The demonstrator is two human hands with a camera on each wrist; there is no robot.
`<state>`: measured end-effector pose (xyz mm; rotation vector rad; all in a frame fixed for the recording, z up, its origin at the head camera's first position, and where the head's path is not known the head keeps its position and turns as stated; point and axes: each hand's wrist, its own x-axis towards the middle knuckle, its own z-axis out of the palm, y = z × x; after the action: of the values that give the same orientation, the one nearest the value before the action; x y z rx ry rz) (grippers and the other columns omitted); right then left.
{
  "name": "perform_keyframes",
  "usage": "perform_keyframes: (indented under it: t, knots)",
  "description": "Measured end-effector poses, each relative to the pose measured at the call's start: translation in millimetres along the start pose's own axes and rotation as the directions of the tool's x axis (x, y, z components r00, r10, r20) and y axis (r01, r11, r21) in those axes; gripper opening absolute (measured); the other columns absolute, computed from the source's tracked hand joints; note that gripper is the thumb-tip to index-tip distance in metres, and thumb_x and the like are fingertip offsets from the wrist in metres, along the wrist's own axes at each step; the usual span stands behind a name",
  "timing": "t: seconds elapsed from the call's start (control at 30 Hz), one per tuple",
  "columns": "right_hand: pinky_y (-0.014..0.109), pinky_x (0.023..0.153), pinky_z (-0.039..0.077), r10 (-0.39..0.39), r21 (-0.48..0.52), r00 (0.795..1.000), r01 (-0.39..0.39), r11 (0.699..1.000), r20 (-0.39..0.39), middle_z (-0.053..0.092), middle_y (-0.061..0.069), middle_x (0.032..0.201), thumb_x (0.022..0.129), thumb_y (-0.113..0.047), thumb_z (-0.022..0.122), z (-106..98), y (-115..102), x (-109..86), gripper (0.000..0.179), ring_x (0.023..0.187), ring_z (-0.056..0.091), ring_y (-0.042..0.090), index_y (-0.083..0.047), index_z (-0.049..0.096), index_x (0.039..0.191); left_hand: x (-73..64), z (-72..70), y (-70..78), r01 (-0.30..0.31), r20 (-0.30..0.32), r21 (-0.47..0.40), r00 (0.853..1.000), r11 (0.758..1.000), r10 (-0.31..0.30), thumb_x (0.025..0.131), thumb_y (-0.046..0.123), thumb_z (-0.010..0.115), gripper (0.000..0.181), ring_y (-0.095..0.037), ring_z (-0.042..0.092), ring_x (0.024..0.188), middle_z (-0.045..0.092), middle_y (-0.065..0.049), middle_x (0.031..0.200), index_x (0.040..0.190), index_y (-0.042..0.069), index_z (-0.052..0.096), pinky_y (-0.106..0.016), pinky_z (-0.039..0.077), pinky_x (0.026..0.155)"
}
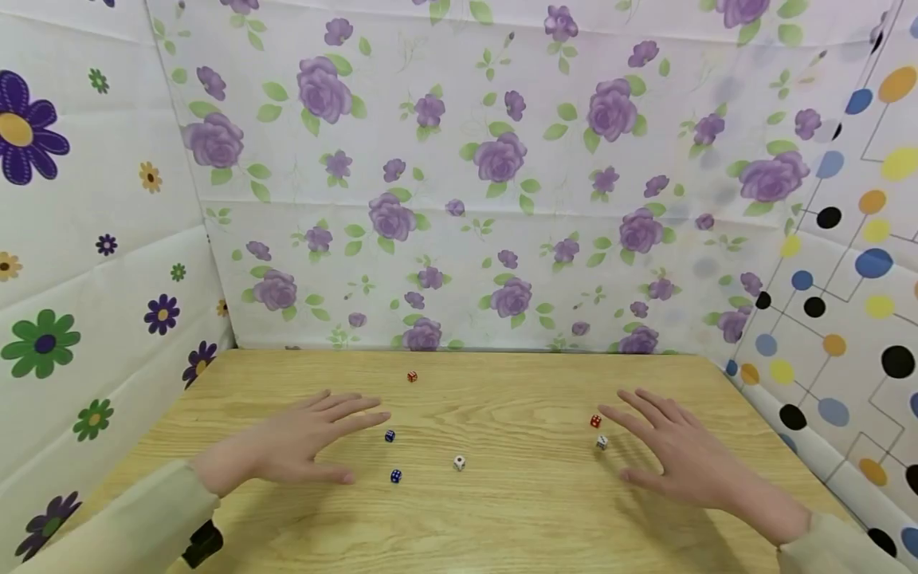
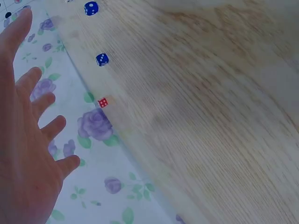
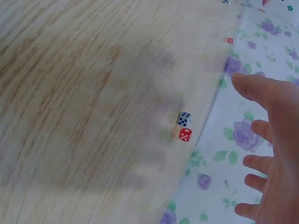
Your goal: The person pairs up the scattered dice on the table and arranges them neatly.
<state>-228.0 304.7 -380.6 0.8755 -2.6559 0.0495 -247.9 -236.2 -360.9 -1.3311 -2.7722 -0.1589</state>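
Observation:
My left hand [image 1: 304,438] hovers over the left of the table with fingers spread and holds nothing. Just right of its fingertips lies a blue die [image 1: 390,436], and a second blue die [image 1: 396,476] sits nearer, beside the thumb. A white die [image 1: 459,462] rests near the middle. Over the right side, my right hand [image 1: 681,446] is held with fingers apart and nothing in it. Close to its index fingertip are a red die [image 1: 596,421] and a white die [image 3: 184,119], side by side. Another red die [image 1: 412,376] lies toward the back edge.
The wooden table [image 1: 502,526] is bordered at the back by a hanging cloth [image 1: 459,255] with purple roses. A flowered cloth [image 1: 107,319] stands at the left and a dotted cloth [image 1: 861,335] at the right. A black object [image 1: 203,544] shows beneath the left sleeve.

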Motion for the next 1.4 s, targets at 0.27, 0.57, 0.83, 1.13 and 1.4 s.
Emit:
perform_keyframes:
  t: [0.27,0.57,0.83,1.13,1.4]
  knots:
    - [0.062,0.102,0.041,-0.018,-0.02,1.0,0.018,1.0,0.0,0.039,0.009,0.156,0.082,-0.043,0.078,3,-1,6.5,0.088,0.137,0.044,0.038,-0.034,0.03,0.155,22.8,7.2,11.9,-0.026,0.001,-0.041,1.0,0.999,0.026,0.094,0.05,0.061,0.074,-0.031,0.036,0.147,0.035,0.0,0.16,0.156,0.031,0.026,-0.056,0.037,0.112]
    - [0.063,0.094,0.046,-0.007,0.004,0.999,0.008,1.0,-0.031,0.046,0.009,0.151,0.084,-0.035,0.078,6,-6,14.9,0.08,0.13,0.051,0.036,-0.03,0.037,0.152,48.3,19.8,25.8,-0.064,-0.039,-0.132,0.997,0.989,0.06,0.097,0.04,0.06,0.061,-0.023,0.047,0.139,0.046,0.001,0.152,0.152,0.026,0.038,-0.048,0.045,0.107]
    - [0.06,0.091,0.049,-0.032,0.019,0.998,0.033,0.999,-0.055,0.052,0.01,0.145,0.085,-0.03,0.078,10,-10,18.2,0.075,0.123,0.058,0.035,-0.024,0.042,0.15,76.4,38.8,40.5,0.049,0.059,-0.29,0.998,0.956,-0.034,0.098,0.031,0.062,0.051,-0.022,0.046,0.139,0.05,0.001,0.148,0.146,0.023,0.047,-0.046,0.044,0.11]
    - [0.06,0.091,0.049,-0.015,0.03,0.999,0.016,0.999,-0.031,0.055,0.01,0.142,0.084,-0.03,0.079,13,-8,17.7,0.072,0.123,0.057,0.034,-0.023,0.046,0.147,98.1,54.5,43.8,0.014,-0.007,-0.36,1.0,0.933,-0.017,0.096,0.025,0.065,0.045,-0.018,0.061,0.117,0.061,0.0,0.135,0.139,0.016,0.054,-0.033,0.051,0.099]
    - [0.051,0.085,0.054,-0.037,0.06,0.999,0.039,0.997,-0.032,0.059,0.007,0.135,0.084,-0.027,0.079,19,-11,23.2,0.068,0.117,0.061,0.03,-0.019,0.049,0.144,108.3,65.5,48.2,0.03,-0.028,-0.371,0.999,0.928,-0.043,0.094,0.021,0.069,0.035,-0.012,0.064,0.104,0.067,-0.001,0.115,0.127,0.013,0.063,-0.027,0.054,0.091]
